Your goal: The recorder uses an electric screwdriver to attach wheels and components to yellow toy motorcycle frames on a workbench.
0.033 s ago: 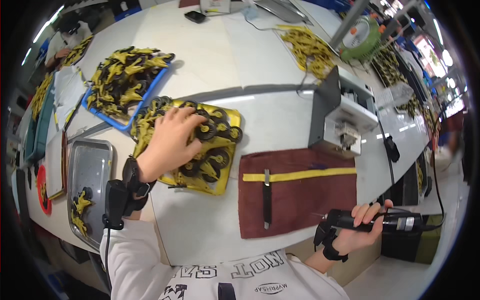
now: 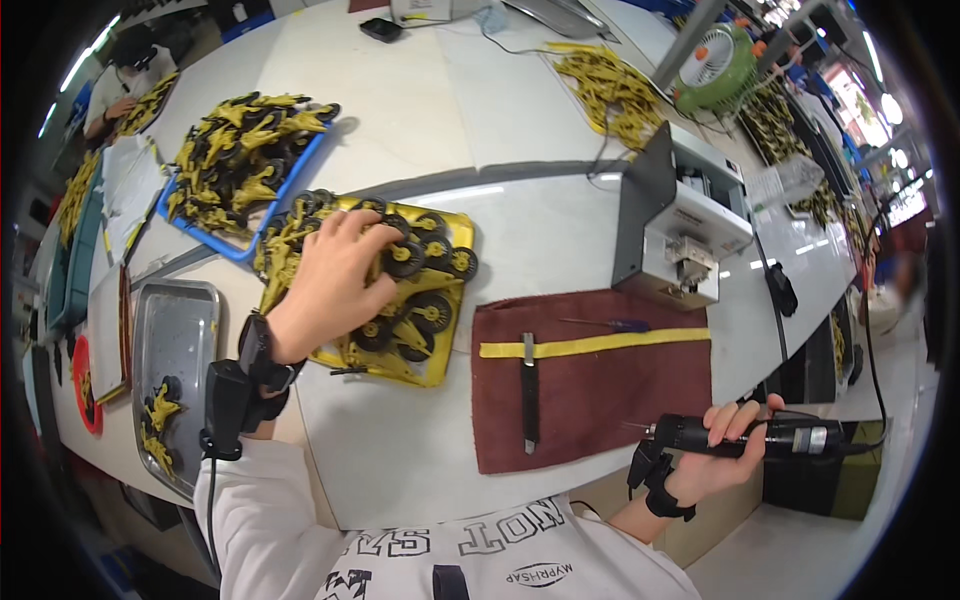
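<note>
Item: your left hand [image 2: 330, 285], fingers spread and curled down over the yellow tray [image 2: 425, 365], fingertips touching the black wheels [image 2: 405, 258] piled there; whether any wheel is actually gripped cannot be told. A black strap device sits on that wrist.

Item: yellow tray, on the white table [image 2: 400, 440], just left of the dark red cloth mat [image 2: 600, 390]. It holds black wheels mixed with yellow plastic parts; your hand covers its upper left portion.

Item: your right hand [image 2: 725, 450], closed around the black electric screwdriver [image 2: 760, 437], held level past the near table edge, its tip pointing left toward the mat's lower right corner. A cable runs off its rear end.

Item: dark red cloth mat, with a yellow strip across it, a dark flat tool [image 2: 528, 390] lying upright across the strip, and a small screwdriver [image 2: 605, 324] near its top edge.

Item: blue tray [image 2: 268, 215], beyond the yellow one, heaped with yellow and black parts.

Item: metal tray [image 2: 180, 340], left of your forearm, with a few yellow and black parts at its near end.

Item: grey machine box [image 2: 670, 235], just behind the mat.

Item: green fan [image 2: 715, 65], far right.
</note>
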Demonstrator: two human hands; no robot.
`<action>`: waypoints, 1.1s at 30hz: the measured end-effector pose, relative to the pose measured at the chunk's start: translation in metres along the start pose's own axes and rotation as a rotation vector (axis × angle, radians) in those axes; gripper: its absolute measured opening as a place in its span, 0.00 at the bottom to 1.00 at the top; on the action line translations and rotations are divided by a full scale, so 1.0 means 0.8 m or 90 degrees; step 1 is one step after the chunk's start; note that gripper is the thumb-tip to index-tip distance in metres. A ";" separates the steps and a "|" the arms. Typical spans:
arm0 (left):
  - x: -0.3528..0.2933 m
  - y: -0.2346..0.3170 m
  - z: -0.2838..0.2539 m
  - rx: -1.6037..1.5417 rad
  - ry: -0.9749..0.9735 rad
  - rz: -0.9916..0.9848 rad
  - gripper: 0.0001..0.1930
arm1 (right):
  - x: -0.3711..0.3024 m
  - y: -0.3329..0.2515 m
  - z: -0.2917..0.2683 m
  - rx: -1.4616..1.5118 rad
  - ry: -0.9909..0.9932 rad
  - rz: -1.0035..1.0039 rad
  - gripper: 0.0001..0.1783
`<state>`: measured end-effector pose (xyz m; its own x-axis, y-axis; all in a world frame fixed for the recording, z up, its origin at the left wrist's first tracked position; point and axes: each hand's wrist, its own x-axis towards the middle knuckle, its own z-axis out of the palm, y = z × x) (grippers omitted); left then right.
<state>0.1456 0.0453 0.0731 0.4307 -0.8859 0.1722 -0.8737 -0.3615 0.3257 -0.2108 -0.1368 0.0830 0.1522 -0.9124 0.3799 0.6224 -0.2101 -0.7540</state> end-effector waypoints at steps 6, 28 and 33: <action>-0.010 0.038 -0.021 -0.085 0.281 0.023 0.19 | -0.006 0.000 -0.026 -0.023 0.108 0.028 0.19; -0.044 0.167 0.133 -0.177 -0.173 0.326 0.34 | 0.145 0.050 0.076 -0.184 -0.015 -0.328 0.27; -0.045 0.158 0.127 -0.181 -0.157 0.302 0.31 | 0.176 0.078 0.093 -0.264 -0.065 -0.223 0.19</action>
<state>-0.0035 0.0023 0.0135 -0.0868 -0.9849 0.1496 -0.8483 0.1518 0.5074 -0.0934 -0.2519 0.1292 0.0762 -0.7284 0.6809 0.2980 -0.6350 -0.7127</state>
